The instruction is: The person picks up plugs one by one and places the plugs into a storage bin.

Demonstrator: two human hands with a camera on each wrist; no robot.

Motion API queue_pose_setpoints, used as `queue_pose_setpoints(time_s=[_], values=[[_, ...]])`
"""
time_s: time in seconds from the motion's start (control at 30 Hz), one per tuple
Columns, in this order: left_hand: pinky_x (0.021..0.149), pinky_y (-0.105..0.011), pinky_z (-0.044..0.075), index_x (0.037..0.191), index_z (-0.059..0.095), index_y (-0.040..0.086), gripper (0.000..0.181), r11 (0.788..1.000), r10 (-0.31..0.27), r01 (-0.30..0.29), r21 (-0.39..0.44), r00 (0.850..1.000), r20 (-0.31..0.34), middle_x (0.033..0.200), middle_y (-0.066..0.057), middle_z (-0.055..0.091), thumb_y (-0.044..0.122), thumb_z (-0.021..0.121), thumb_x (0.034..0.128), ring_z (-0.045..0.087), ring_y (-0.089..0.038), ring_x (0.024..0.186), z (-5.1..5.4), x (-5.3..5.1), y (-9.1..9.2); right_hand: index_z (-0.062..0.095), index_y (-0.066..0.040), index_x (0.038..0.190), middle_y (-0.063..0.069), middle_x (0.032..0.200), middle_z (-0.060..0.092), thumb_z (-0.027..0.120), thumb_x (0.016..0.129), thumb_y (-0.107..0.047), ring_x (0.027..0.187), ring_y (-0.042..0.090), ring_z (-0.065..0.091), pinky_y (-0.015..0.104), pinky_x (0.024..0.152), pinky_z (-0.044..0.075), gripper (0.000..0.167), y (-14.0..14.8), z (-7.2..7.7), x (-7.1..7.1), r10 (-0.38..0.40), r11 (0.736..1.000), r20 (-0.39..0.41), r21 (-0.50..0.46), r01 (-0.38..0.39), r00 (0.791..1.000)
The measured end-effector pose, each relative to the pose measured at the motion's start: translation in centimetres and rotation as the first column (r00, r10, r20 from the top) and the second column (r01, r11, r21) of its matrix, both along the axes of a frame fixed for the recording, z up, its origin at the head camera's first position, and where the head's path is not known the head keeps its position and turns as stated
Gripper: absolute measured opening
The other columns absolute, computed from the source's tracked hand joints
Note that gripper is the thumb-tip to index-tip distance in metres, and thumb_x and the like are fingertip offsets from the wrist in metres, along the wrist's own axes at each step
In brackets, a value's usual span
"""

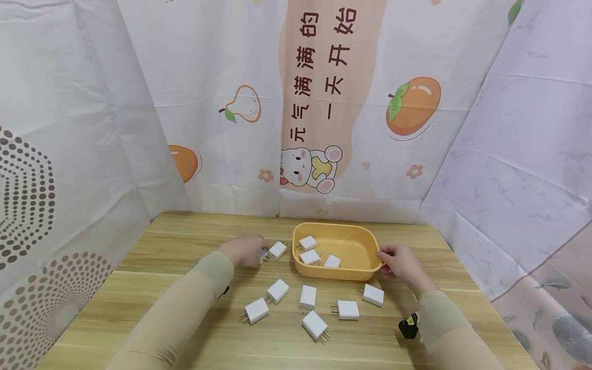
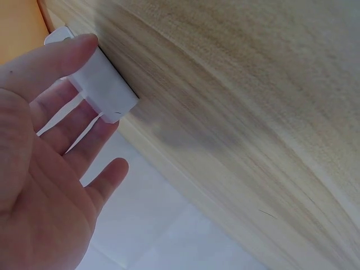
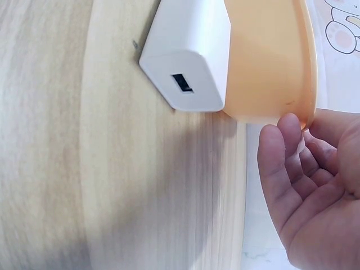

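Observation:
In the left wrist view my left hand pinches a white charger plug between thumb and fingers, low over the wood. The head view shows this left hand left of a yellow-orange tray, its plug partly hidden by the fingers, beside another white plug. My right hand grips the tray's right rim; in the right wrist view, thumb and fingers of this hand hold the rim of the tray. Three white plugs lie in the tray, one of them at its upper left.
Several white plugs lie on the wooden table in front of the tray, including one at the right and one at the left. A printed curtain stands behind the table. A black object is by the right wrist.

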State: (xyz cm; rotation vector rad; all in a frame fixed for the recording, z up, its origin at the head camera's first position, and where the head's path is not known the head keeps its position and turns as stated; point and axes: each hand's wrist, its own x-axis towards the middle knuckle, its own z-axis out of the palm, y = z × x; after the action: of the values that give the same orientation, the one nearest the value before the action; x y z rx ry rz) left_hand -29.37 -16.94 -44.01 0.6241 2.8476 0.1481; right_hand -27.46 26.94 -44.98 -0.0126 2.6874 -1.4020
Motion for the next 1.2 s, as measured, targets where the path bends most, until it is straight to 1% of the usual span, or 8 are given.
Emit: queue_pose_setpoints(time_s=[0.2, 0.33, 0.47, 0.67, 0.9, 1.03, 1.2], values=[[0.102, -0.048, 0.047, 0.132, 0.068, 0.026, 0.048, 1.000, 0.005, -0.005, -0.001, 1.000, 0.000, 0.129, 0.000, 0.064, 0.014, 0.079, 0.0875, 0.060, -0.025, 0.116, -0.14, 0.10, -0.20, 0.060, 0.011, 0.124, 0.011, 0.085, 0.065, 0.060, 0.103, -0.013, 0.068, 0.019, 0.062, 0.036, 0.058, 0.059, 0.032, 0.06, -0.08, -0.05, 0.002, 1.000, -0.004, -0.002, -0.002, 1.000], [0.097, -0.047, 0.049, 0.131, 0.069, 0.023, 0.046, 1.000, 0.005, -0.005, 0.017, 1.000, 0.004, 0.128, 0.000, 0.065, 0.013, 0.078, 0.0871, 0.061, -0.023, 0.111, -0.06, 0.28, -0.24, 0.061, 0.011, 0.123, 0.010, 0.083, 0.064, 0.060, 0.103, -0.012, 0.067, 0.018, 0.062, 0.036, 0.058, 0.059, 0.031, 0.02, -0.19, -0.06, -0.002, 1.000, -0.010, -0.005, 0.002, 1.000], [0.096, -0.045, 0.050, 0.130, 0.070, 0.022, 0.045, 1.000, 0.003, -0.004, 0.017, 1.000, 0.006, 0.129, 0.000, 0.066, 0.014, 0.079, 0.0867, 0.062, -0.022, 0.111, -0.07, 0.29, -0.21, 0.061, 0.011, 0.123, 0.010, 0.083, 0.064, 0.060, 0.103, -0.012, 0.067, 0.018, 0.062, 0.036, 0.058, 0.059, 0.031, 0.03, -0.21, 0.00, -0.002, 1.000, -0.010, -0.004, 0.002, 1.000], [0.095, -0.045, 0.051, 0.130, 0.070, 0.021, 0.046, 1.000, 0.005, -0.005, 0.014, 1.000, 0.021, 0.126, 0.000, 0.067, 0.011, 0.079, 0.0863, 0.062, -0.021, 0.108, 0.01, 0.31, -0.12, 0.060, 0.011, 0.124, 0.012, 0.086, 0.065, 0.060, 0.103, -0.013, 0.069, 0.018, 0.062, 0.036, 0.059, 0.059, 0.032, 0.03, -0.20, 0.07, -0.003, 1.000, 0.002, -0.009, 0.003, 1.000], [0.096, -0.047, 0.051, 0.130, 0.070, 0.020, 0.046, 0.999, 0.011, -0.013, 0.038, 0.999, 0.036, 0.125, -0.002, 0.068, 0.010, 0.079, 0.0863, 0.063, -0.023, 0.109, 0.10, 0.35, -0.10, 0.061, 0.011, 0.123, 0.011, 0.084, 0.065, 0.060, 0.103, -0.013, 0.067, 0.018, 0.062, 0.036, 0.058, 0.059, 0.031, -0.05, -0.10, 0.07, -0.007, 1.000, -0.005, -0.012, 0.007, 1.000], [0.094, -0.044, 0.052, 0.129, 0.070, 0.021, 0.045, 1.000, -0.001, 0.000, 0.031, 1.000, 0.026, 0.123, 0.000, 0.069, 0.011, 0.078, 0.0866, 0.063, -0.021, 0.105, -0.02, 0.29, -0.18, 0.061, 0.011, 0.123, 0.010, 0.083, 0.064, 0.060, 0.103, -0.012, 0.067, 0.017, 0.062, 0.036, 0.059, 0.059, 0.031, -0.09, -0.09, 0.07, -0.010, 1.000, -0.003, -0.011, 0.010, 1.000], [0.093, -0.045, 0.052, 0.129, 0.070, 0.021, 0.045, 1.000, -0.009, 0.008, 0.030, 1.000, 0.013, 0.123, 0.000, 0.069, 0.009, 0.078, 0.0858, 0.063, -0.021, 0.105, -0.13, 0.25, -0.26, 0.060, 0.012, 0.125, 0.012, 0.086, 0.065, 0.059, 0.103, -0.013, 0.068, 0.018, 0.062, 0.037, 0.059, 0.059, 0.032, -0.02, -0.02, 0.05, -0.004, 1.000, 0.004, -0.013, 0.004, 1.000]])
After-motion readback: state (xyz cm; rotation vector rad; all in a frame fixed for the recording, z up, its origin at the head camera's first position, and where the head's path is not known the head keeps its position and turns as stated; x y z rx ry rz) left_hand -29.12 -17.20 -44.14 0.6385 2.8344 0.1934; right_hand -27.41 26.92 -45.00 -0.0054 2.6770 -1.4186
